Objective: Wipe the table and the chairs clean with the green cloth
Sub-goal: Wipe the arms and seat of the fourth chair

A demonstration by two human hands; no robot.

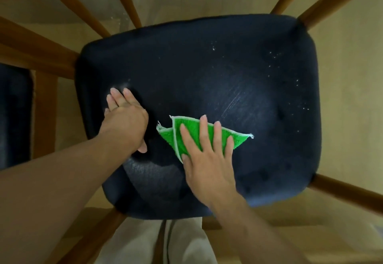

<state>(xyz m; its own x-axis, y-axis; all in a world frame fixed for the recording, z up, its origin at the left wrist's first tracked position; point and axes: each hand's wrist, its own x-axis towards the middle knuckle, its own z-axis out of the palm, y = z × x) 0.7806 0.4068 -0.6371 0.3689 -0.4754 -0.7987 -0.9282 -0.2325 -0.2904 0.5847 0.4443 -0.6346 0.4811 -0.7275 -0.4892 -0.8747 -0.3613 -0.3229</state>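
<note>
The right hand (209,160) presses the cloth (172,137) flat mid-seat (207,66); the left hand (124,116), fingers straight, steadies the seat's left side. Best sweep toward the crumbs (290,81) at the seat's far right, pressing evenly.

I see a bright green terry cloth (207,137) with a thin white stitched edge. The padded fabric chair seat (207,73) reads dark navy, nearly black, with small white specks toward its right side and pale whitish streaks mid-right and lower left. Wooden chair frame (339,189) is warm honey brown. Smooth floor (352,77) is pale beige-yellow. Person's trousers (182,243) are light beige.
</note>
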